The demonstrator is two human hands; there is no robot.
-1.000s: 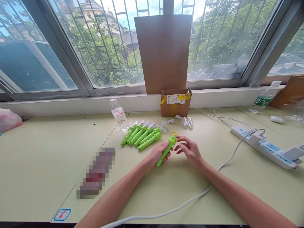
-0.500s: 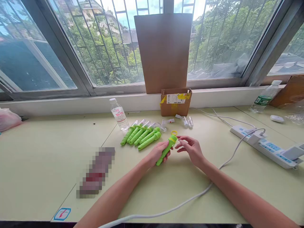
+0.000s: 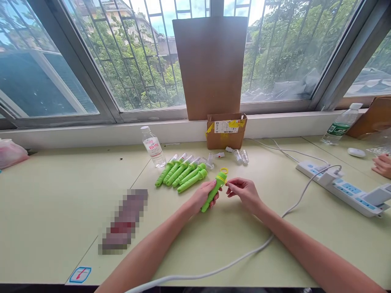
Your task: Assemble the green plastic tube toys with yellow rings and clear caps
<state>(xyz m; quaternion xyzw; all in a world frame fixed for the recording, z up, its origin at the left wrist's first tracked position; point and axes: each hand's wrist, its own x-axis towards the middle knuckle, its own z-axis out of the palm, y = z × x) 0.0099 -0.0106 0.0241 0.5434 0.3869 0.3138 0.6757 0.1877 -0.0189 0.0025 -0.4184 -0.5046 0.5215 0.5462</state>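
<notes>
My left hand [image 3: 205, 195] is wrapped round a green plastic tube [image 3: 210, 199] with a ribbed, screw-threaded top. The tube leans up and to the right, its threaded end uppermost. Beside its neck, the fingertips of my right hand [image 3: 242, 191] are pinched together. A bit of yellow shows at them, too small to name. A yellow ring [image 3: 224, 169] lies on the table just behind the tube's top. To the left, several similar green tubes [image 3: 180, 173] lie in a slanted row, some with clear caps on.
Clear plastic pieces [image 3: 240, 156] lie before a small cardboard box [image 3: 225, 140]. A water bottle [image 3: 153, 148] stands left of it. A white cable [image 3: 238, 256] runs beneath my right forearm towards a power strip [image 3: 339, 187]. Another person's hand [image 3: 382, 165] rests at the right edge.
My right hand's fingers have closed from a looser spread into a pinch and dropped slightly beside the tube's neck. Another person's hand has come into view at the right edge.
</notes>
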